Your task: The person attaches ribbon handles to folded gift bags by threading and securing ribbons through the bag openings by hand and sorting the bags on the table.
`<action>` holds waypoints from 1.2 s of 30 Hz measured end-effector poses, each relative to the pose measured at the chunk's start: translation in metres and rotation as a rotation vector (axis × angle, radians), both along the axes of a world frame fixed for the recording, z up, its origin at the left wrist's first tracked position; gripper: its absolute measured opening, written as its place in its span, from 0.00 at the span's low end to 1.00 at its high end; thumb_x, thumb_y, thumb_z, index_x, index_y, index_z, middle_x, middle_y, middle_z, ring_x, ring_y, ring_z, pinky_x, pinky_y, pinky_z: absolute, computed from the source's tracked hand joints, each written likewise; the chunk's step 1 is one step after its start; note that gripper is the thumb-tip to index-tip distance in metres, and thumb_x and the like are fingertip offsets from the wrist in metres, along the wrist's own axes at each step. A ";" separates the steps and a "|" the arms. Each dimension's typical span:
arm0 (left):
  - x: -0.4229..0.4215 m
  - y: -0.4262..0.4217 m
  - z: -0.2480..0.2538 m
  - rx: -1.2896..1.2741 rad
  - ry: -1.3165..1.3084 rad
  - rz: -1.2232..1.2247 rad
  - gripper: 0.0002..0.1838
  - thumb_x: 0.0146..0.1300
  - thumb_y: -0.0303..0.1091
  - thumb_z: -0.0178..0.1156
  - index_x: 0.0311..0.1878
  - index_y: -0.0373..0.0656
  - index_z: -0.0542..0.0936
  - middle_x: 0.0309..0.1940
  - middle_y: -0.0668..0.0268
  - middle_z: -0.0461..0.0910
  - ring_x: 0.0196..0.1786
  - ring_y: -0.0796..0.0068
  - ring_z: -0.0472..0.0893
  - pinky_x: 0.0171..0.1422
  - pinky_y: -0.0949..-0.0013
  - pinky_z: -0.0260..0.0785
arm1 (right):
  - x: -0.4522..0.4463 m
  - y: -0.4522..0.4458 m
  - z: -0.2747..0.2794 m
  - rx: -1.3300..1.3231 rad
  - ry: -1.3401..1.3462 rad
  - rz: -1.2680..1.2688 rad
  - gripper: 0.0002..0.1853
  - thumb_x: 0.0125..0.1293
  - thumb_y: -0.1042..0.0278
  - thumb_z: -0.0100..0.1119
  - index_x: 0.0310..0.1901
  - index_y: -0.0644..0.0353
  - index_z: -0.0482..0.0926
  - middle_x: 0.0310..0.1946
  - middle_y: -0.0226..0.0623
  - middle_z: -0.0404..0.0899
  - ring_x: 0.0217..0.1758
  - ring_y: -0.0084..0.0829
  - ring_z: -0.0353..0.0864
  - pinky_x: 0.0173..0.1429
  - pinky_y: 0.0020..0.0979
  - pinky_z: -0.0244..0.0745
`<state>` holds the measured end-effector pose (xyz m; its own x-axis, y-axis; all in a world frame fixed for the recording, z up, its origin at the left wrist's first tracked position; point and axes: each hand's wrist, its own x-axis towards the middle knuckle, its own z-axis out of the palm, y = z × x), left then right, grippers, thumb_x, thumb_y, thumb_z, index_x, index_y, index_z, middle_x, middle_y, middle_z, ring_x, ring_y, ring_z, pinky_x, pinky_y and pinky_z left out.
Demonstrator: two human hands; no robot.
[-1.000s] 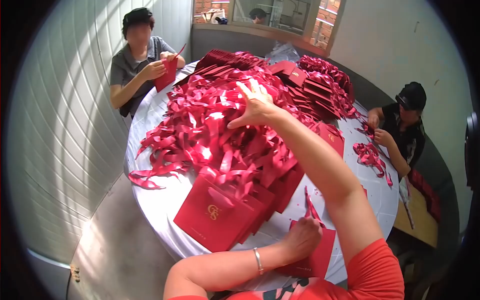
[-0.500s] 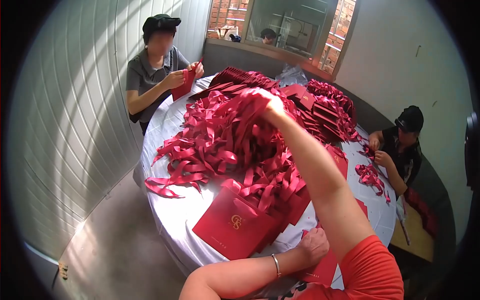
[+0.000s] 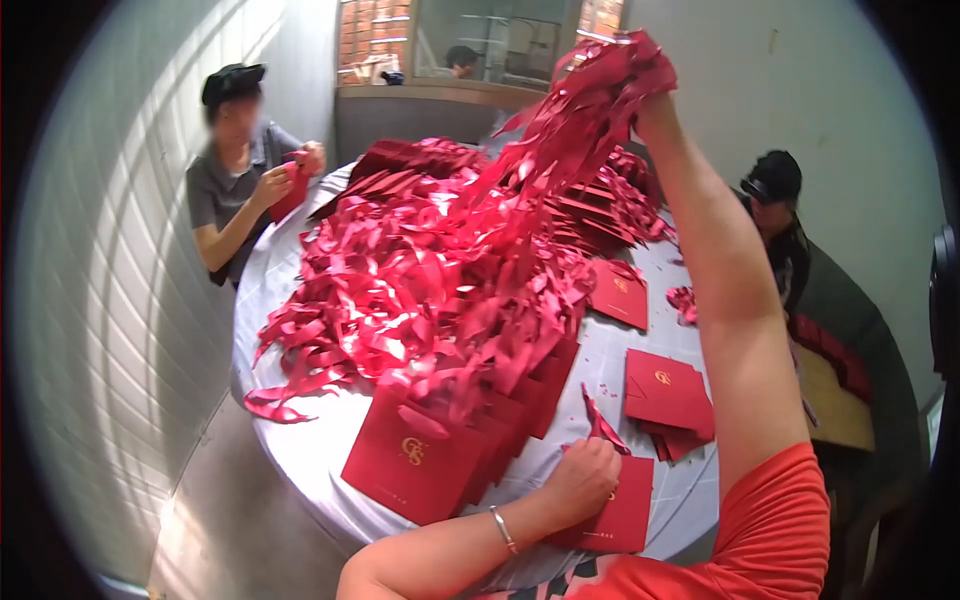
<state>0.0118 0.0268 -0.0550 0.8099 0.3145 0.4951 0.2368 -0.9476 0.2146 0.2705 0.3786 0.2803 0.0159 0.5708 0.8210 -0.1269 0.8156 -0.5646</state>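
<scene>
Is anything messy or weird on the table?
Yes! The ribbons are all tangled in a heap, and one sprawls loose at the left. Tiny red bits are scattered like crumbs on the cloth beyond the left hand.

A worker wears a short-sleeved orange-red shirt [image 3: 775, 520] with a black-and-pink printed design [image 3: 560, 582] and a narrow silver-toned bangle [image 3: 504, 530] on the left wrist.

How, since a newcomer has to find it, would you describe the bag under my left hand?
Find the round, white-covered table with its big heap of red ribbons. Near the table's closest edge, right of that heap, lies a flat red bag. Unlike the small stack of bags just beyond it, this one has your left hand over it.
</scene>
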 end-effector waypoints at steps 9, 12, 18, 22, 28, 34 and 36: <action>-0.004 0.000 0.016 -0.063 0.011 -0.037 0.14 0.55 0.35 0.67 0.41 0.40 0.76 0.38 0.59 0.75 0.44 0.59 0.76 0.49 0.58 0.69 | 0.212 -0.141 -0.023 -0.012 -0.316 -0.792 0.19 0.61 0.70 0.65 0.55 0.60 0.79 0.49 0.39 0.84 0.49 0.32 0.84 0.53 0.37 0.80; -0.003 -0.001 0.020 -0.061 0.021 -0.045 0.15 0.54 0.34 0.67 0.42 0.40 0.76 0.39 0.58 0.74 0.44 0.59 0.76 0.49 0.58 0.69 | 0.284 -0.167 -0.092 0.105 -0.623 -1.228 0.18 0.59 0.62 0.67 0.49 0.58 0.82 0.43 0.43 0.85 0.47 0.40 0.85 0.51 0.40 0.80; -0.005 -0.001 0.024 -0.095 0.010 -0.036 0.16 0.55 0.34 0.67 0.44 0.38 0.77 0.39 0.59 0.75 0.46 0.59 0.77 0.51 0.58 0.70 | 0.286 -0.230 -0.272 -0.801 -1.227 -1.432 0.32 0.53 0.49 0.71 0.57 0.57 0.80 0.53 0.47 0.84 0.58 0.47 0.82 0.63 0.39 0.77; -0.006 0.001 0.022 -0.085 0.011 -0.056 0.17 0.55 0.34 0.67 0.46 0.37 0.77 0.40 0.59 0.75 0.46 0.59 0.77 0.51 0.58 0.70 | 0.234 -0.263 -0.271 -1.318 -1.145 -1.068 0.47 0.35 0.42 0.78 0.58 0.62 0.81 0.57 0.50 0.82 0.60 0.43 0.83 0.66 0.38 0.77; -0.005 0.001 0.015 -0.047 0.040 -0.026 0.15 0.56 0.34 0.63 0.45 0.36 0.77 0.39 0.58 0.75 0.45 0.60 0.76 0.50 0.60 0.69 | 0.199 -0.259 -0.208 -1.141 -1.482 -1.222 0.46 0.41 0.43 0.78 0.59 0.68 0.78 0.54 0.54 0.83 0.55 0.46 0.84 0.59 0.41 0.78; -0.004 -0.002 0.007 0.032 -0.036 0.040 0.15 0.57 0.34 0.59 0.44 0.35 0.77 0.38 0.57 0.76 0.45 0.61 0.77 0.51 0.63 0.69 | 0.010 -0.207 -0.184 -0.496 -0.957 -0.750 0.24 0.57 0.62 0.73 0.51 0.68 0.82 0.46 0.50 0.85 0.50 0.40 0.86 0.56 0.36 0.80; -0.007 -0.003 0.013 -0.039 0.087 0.005 0.18 0.58 0.35 0.58 0.48 0.32 0.77 0.45 0.54 0.77 0.49 0.59 0.76 0.55 0.62 0.68 | -0.062 -0.196 -0.178 -0.265 -0.919 -0.512 0.22 0.59 0.69 0.73 0.54 0.66 0.81 0.53 0.46 0.83 0.58 0.36 0.82 0.63 0.34 0.77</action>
